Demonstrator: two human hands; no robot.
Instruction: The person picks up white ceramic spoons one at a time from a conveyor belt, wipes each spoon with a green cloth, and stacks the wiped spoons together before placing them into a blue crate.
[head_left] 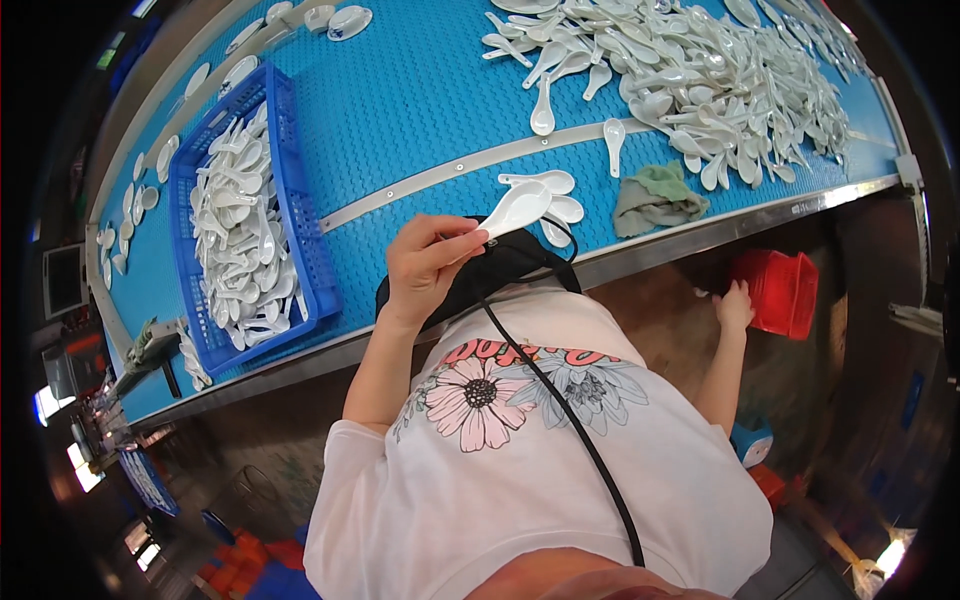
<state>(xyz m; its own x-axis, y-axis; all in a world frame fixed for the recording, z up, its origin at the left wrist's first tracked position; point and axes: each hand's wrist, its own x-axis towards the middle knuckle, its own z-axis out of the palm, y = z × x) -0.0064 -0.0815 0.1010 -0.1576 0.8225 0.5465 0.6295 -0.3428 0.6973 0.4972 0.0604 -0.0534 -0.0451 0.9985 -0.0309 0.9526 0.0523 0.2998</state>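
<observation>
Between the thumb and fingers of my left hand (430, 268) is a white ceramic spoon (520, 208), pinched by its handle with the bowl toward the right. A few more white spoons (566, 208) lie on the blue belt just behind it. My right hand (735, 306) is low at the right, below the belt's edge, beside a red plastic bin (785, 292). Its fingers look apart, and I see nothing in them. I cannot tell whether they touch the bin. A small white bit (700, 292) shows near its thumb, too small to name.
A big heap of white spoons (720, 90) covers the belt's far right. At left stands a blue crate (312, 240) full of spoons. A grey-green cloth (655, 205) lies by the metal edge. Bowls and plates (348, 22) sit at the far left, past a raised strip (440, 172).
</observation>
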